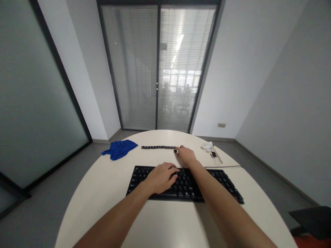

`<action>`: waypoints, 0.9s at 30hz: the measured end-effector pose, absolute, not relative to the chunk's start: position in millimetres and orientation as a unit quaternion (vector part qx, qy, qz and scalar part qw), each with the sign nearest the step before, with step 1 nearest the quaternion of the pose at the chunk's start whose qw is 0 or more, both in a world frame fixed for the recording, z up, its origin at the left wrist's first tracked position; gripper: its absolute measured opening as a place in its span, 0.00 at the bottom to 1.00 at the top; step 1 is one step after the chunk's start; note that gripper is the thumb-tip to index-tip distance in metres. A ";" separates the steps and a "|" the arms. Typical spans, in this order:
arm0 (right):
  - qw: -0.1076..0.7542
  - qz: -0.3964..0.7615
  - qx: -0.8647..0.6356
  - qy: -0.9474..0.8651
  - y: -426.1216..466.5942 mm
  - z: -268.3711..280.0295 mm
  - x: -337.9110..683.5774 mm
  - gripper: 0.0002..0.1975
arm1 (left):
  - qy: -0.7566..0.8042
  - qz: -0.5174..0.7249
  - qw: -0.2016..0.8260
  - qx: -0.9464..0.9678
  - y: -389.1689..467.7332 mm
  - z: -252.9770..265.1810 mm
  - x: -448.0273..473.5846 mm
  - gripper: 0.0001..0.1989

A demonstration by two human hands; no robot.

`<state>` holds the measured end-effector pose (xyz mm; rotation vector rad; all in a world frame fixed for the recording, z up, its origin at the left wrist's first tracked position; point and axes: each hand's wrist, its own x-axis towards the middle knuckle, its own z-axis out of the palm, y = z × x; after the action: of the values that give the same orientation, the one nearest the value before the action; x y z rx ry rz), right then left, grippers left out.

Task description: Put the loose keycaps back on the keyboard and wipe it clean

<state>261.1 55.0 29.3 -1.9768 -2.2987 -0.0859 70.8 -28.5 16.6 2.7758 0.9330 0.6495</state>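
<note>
A black keyboard [186,186] lies across the round white table. My left hand [162,175] rests over its middle, palm down, fingers spread on the keys. Beyond the keyboard runs a straight row of small black keycaps [157,147]. At the row's right end is my right hand [184,155], fingers drawn together around a black keycap [176,151] at the fingertips. My right forearm passes over the keyboard and hides some of its keys.
A crumpled blue cloth [120,149] lies at the table's left. On the right are a white crumpled wipe [207,147], a thin light-coloured stick [218,155] and a small black-and-clear item [214,154]. The keyboard cable [227,166] trails right. A dark chair [312,220] stands lower right.
</note>
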 end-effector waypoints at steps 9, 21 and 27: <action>0.064 0.010 -0.634 -0.771 31.0 33.4 273.0 0.12 | 0.312 0.209 0.067 0.924 -29.6 17.4 71.4 0.15; 0.262 0.164 -0.499 -0.810 -43.4 19.2 319.2 0.14 | 0.312 0.207 0.073 0.925 -29.8 17.2 72.5 0.15; 0.223 0.120 -0.461 -0.851 -49.9 25.2 317.2 0.12 | 0.313 0.204 0.082 0.924 -31.2 18.9 73.1 0.16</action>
<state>317.2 -49.9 25.2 -1.2718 -2.3495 0.3319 73.1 -31.2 18.9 2.7600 0.9345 0.6088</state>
